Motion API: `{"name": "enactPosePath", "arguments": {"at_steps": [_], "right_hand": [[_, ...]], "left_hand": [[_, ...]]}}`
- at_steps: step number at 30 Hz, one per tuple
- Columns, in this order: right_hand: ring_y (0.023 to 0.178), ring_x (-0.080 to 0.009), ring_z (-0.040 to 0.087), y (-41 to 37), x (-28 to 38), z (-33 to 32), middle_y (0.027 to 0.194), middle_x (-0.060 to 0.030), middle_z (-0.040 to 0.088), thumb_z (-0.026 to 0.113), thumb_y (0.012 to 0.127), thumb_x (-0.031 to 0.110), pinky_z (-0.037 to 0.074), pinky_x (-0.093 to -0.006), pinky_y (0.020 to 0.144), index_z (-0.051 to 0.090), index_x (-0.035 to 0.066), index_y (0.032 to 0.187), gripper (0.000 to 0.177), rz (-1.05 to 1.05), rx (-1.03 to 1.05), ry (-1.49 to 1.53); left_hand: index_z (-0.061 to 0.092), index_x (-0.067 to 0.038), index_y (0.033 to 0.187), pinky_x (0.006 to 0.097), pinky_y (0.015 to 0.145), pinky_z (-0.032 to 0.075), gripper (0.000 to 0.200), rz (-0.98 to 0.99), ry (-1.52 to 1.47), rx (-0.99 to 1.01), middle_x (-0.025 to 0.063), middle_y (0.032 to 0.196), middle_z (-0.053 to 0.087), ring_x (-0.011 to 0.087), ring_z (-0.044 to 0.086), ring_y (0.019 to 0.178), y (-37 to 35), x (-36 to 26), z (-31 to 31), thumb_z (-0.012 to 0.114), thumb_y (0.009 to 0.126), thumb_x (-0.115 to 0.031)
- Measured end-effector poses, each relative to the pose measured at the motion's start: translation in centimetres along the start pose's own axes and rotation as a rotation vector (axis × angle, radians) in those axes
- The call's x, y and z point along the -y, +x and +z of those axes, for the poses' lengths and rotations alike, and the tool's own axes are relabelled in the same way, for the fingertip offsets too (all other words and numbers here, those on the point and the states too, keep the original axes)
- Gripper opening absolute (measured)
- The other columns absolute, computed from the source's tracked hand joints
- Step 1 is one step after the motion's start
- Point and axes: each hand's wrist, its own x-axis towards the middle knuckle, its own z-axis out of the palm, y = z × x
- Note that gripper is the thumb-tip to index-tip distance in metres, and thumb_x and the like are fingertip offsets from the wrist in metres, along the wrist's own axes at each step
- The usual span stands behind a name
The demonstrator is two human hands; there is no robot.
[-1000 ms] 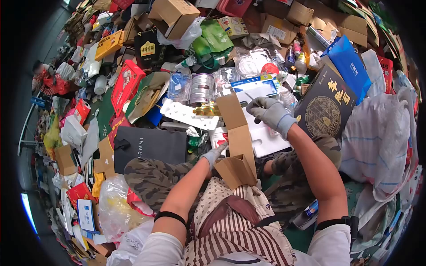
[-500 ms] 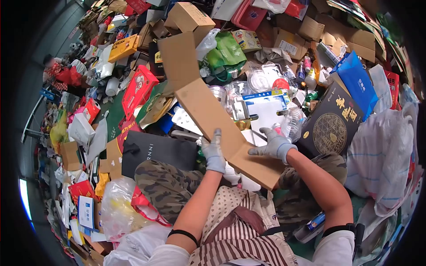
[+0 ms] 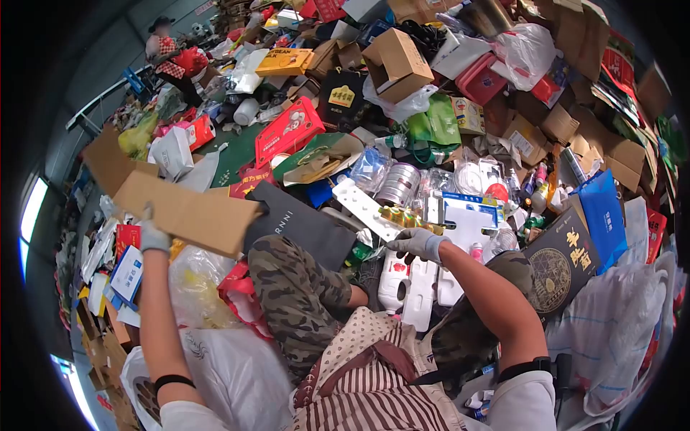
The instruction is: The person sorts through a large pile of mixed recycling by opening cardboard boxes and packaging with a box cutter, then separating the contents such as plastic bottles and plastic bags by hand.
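At the left, my left hand, in a pale work glove, grips the edge of a long, folded brown cardboard piece. The cardboard overlaps a black paper bag. My gloved right hand hangs near the middle with its fingers apart and nothing in them. Just below it lie a white plastic bottle and white moulded plastic pieces. A white strip with holes is up and left of that hand.
A heap of mixed waste surrounds my legs. A black printed box and a large translucent sack are at the right. White plastic bags lie at lower left. Another person stands far off at upper left.
My left hand has carried the cardboard from the middle to the left. My right hand has let go of it. The view has shifted, and the white bottle now shows.
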Motion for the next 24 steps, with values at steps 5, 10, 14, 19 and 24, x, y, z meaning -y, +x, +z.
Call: {"name": "enactPosePath", "arguments": {"at_steps": [5,10,14,19,24], "right_hand": [[0.074,-0.0224,0.062,0.0,1.5,1.9,0.085,-0.0117,0.064,0.063,0.078,0.04,0.047,-0.0342,0.068,0.06,0.004,0.102,0.044,-0.112,0.019,-0.56],[0.081,-0.0238,0.064,-2.8,1.8,3.9,0.089,-0.0105,0.066,0.059,0.076,0.041,0.049,-0.0355,0.071,0.058,0.006,0.11,0.048,-0.053,0.3,-0.905],[0.088,-0.0291,0.062,-5.9,3.7,6.4,0.093,-0.0097,0.066,0.062,0.074,0.042,0.049,-0.0423,0.072,0.061,0.012,0.109,0.046,-0.098,0.487,-1.38],[0.091,-0.0309,0.061,-6.5,1.3,6.3,0.099,-0.0112,0.065,0.062,0.073,0.039,0.049,-0.0422,0.075,0.064,0.011,0.105,0.042,-0.292,0.475,-1.246],[0.081,-0.0265,0.066,-6.4,0.2,3.0,0.093,-0.0112,0.067,0.06,0.075,0.022,0.052,-0.0392,0.063,0.066,0.008,0.097,0.026,-0.085,0.308,-1.391]], "left_hand": [[0.049,-0.009,0.12,0.0402,0.092,0.042,0.045,0.408,0.218,-0.733,0.009,0.119,0.056,0.0264,0.055,0.105,-11.2,-21.7,-31.4,0.047,0.089,-0.041],[0.052,-0.007,0.114,0.0373,0.086,0.045,0.04,0.323,0.203,-1.16,0.0092,0.112,0.059,0.0251,0.057,0.098,-24.2,-17.2,-40.7,0.045,0.09,-0.038],[0.054,-0.006,0.109,0.035,0.081,0.047,0.036,0.366,0.148,-1.094,0.0093,0.107,0.061,0.024,0.059,0.093,-18.4,-16.0,-39.0,0.044,0.09,-0.035],[0.056,-0.005,0.103,0.0321,0.075,0.049,0.033,0.389,0.036,-0.459,0.0094,0.101,0.063,0.0227,0.061,0.086,3.9,-11.7,-22.4,0.042,0.091,-0.032],[0.048,-0.014,0.113,0.0298,0.065,0.049,0.031,0.029,0.349,0.223,0.0072,0.09,0.061,0.0173,0.06,0.076,6.6,18.8,17.0,0.057,0.085,-0.023]]}}
